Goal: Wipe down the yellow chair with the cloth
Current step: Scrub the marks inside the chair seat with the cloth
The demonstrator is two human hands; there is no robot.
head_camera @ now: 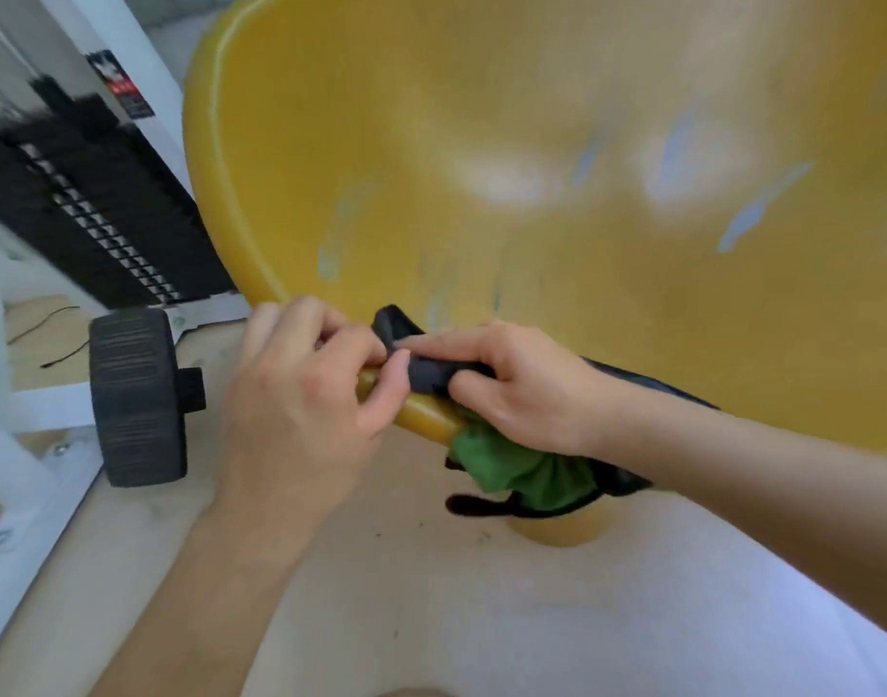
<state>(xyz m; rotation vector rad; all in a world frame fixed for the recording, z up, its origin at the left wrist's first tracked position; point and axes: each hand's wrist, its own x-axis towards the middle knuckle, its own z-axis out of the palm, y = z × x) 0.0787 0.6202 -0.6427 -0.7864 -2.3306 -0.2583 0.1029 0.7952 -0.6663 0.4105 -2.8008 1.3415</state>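
The yellow chair point(557, 158) fills the upper frame, its front rim running from 9 o'clock toward 4 o'clock. The right hand point(522, 389) grips the dark cloth point(431, 369), which has a green part hanging below, against that rim. At 9 o'clock of it, the left hand point(305, 389) pinches the cloth's end.

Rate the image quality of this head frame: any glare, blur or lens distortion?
Head view: broad white glare patches on the yellow chair seat; the whole frame is soft, the black weight stack at left smeared; wide-angle bending curves the chair rim; both hands, left hand and right hand, and the dark cloth stay readable.
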